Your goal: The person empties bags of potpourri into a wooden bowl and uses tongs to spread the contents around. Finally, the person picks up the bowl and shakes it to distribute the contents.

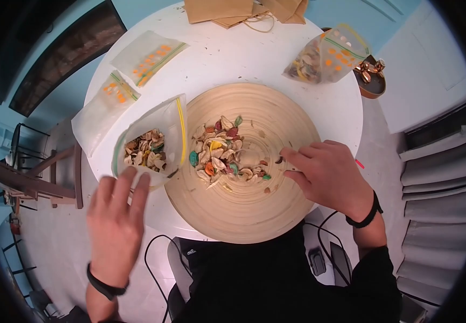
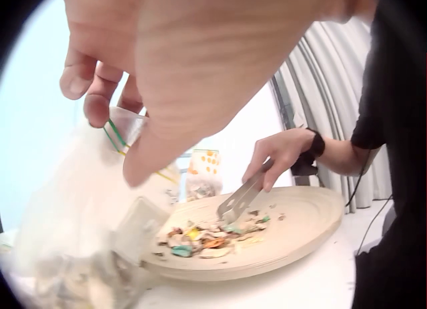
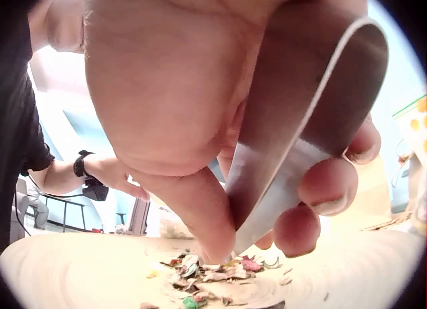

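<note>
My right hand [image 1: 324,175] grips metal tongs [image 3: 293,136], a bent flat strip, with the thumb on one side and fingers on the other. Their tips reach into a pile of potpourri [image 1: 219,153], dried petals and leaves in beige, red, green and yellow. The pile lies on a round wooden plate [image 1: 238,223]. At the plate's left, a clear zip bag [image 1: 169,126] gapes open, partly filled with potpourri [image 1: 149,151]. My left hand [image 1: 117,220] holds the bag's near rim between thumb and fingers, which show at the zip in the left wrist view.
Two flat zip bags with orange dots, one upper [image 1: 149,56] and one lower [image 1: 106,110], lie at the table's left. A filled zip bag [image 1: 327,56] stands at the back right. Brown paper bags [image 1: 219,11] lie at the far edge of the white table [image 1: 227,59].
</note>
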A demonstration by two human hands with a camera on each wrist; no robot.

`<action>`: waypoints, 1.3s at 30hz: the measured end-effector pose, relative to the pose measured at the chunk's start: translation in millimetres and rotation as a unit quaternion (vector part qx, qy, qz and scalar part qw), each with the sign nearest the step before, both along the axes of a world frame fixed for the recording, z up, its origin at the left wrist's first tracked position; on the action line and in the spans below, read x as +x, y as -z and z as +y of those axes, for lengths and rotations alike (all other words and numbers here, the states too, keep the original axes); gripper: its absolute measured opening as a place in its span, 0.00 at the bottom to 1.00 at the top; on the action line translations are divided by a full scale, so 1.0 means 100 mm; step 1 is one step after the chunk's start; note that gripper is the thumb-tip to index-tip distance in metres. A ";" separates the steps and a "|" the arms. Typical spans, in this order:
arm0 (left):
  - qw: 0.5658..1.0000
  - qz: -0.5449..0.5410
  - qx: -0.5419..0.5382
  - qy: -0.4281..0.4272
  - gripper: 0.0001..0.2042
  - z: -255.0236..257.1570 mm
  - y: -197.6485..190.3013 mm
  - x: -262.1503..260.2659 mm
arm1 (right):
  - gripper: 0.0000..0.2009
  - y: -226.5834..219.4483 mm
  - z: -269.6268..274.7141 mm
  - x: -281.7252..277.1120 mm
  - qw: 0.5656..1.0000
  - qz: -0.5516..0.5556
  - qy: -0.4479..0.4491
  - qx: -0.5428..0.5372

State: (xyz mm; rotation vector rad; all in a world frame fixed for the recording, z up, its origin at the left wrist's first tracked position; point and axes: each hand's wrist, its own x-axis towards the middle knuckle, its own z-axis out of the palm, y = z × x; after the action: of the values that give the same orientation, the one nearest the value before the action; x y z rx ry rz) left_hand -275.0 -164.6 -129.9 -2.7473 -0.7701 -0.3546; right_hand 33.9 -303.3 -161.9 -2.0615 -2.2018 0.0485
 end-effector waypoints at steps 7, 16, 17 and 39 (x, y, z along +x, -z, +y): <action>0.997 -0.072 0.008 -0.039 0.08 1.06 -0.48 -0.40 | 0.14 -0.05 -0.32 0.23 0.995 0.027 0.077 0.050; 0.999 -0.043 0.018 -0.015 0.14 0.40 -0.22 -0.21 | 0.14 -0.08 -0.57 0.25 0.992 -0.001 0.126 0.006; 1.000 -0.018 0.012 -0.017 0.15 0.30 -0.04 -0.16 | 0.14 -0.03 -0.54 0.25 0.994 -0.014 0.111 0.004; 0.789 -0.519 -0.225 -0.238 0.28 -0.67 0.93 0.23 | 0.25 0.05 -0.24 0.33 0.998 -0.031 -0.058 0.001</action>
State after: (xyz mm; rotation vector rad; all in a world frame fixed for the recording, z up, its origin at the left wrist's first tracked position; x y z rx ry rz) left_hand -252.0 -231.6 -223.2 -2.3873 -1.9485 -1.8220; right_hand 67.3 -327.4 -166.8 -1.9571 -2.3548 -0.0078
